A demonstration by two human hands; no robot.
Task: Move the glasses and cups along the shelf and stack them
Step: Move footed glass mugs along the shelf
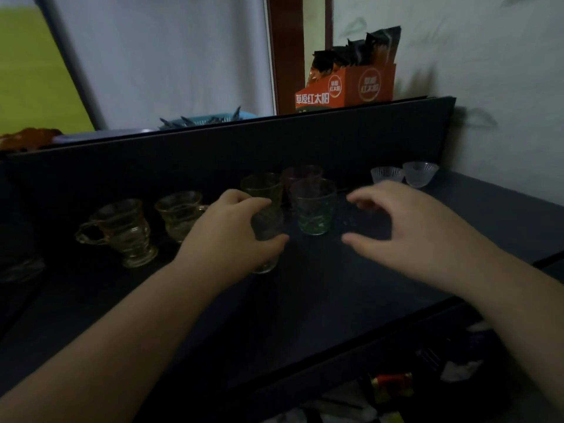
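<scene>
left hand (232, 230) grips a clear glass (267, 239) on the dark shelf (305, 300); right hand (406, 227) hovers with fingers spread wide, green glass (314, 209) at its nine o'clock

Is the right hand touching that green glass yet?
Apart. The head view shows the right hand open and curled, with a strip of dark shelf visible between its fingertips and the green glass.
</scene>
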